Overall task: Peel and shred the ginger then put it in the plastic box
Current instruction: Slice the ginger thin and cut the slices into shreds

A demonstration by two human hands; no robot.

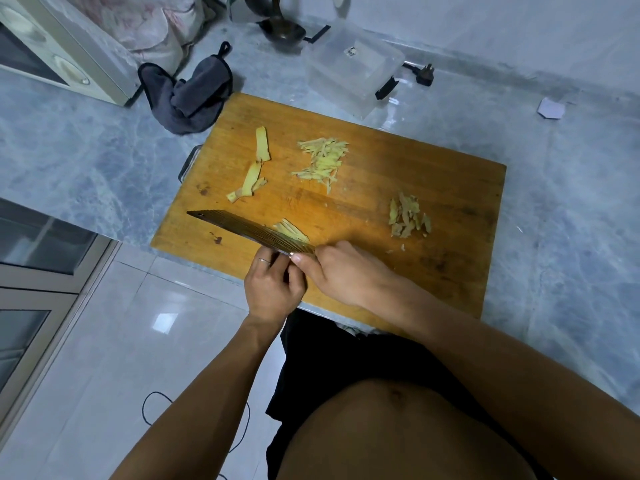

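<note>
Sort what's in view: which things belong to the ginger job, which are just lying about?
Job: knife, shreds, slices, peel, board, box, both hands.
Lying about: cloth, ladle, plug, microwave.

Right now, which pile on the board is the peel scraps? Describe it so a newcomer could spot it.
Start at the wooden cutting board on the grey marble counter. The peel scraps are the small heap alone near its right side. They are brownish, ragged flakes, unlike the pale yellow shredded ginger at the centre or the two long slices to the left.
</note>
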